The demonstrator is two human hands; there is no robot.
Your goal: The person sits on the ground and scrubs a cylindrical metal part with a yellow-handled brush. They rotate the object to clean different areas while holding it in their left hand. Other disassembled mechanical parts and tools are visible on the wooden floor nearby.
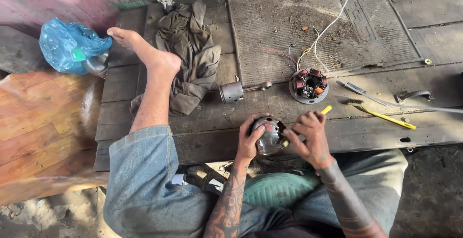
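Metal cup [269,136] — lower centre, gripped by left hand [251,139]; right hand [311,134] pinches a yellow tool [326,109], probably scraping — keep the cup steady.

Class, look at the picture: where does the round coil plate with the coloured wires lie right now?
The coil plate lies on the wooden platform, right of the metal piston and just beyond the right hand.

Glossy metal bowl-shaped part [270,136]; rough, grimy wooden platform [217,117]; crumpled matt cloth rag [189,54].
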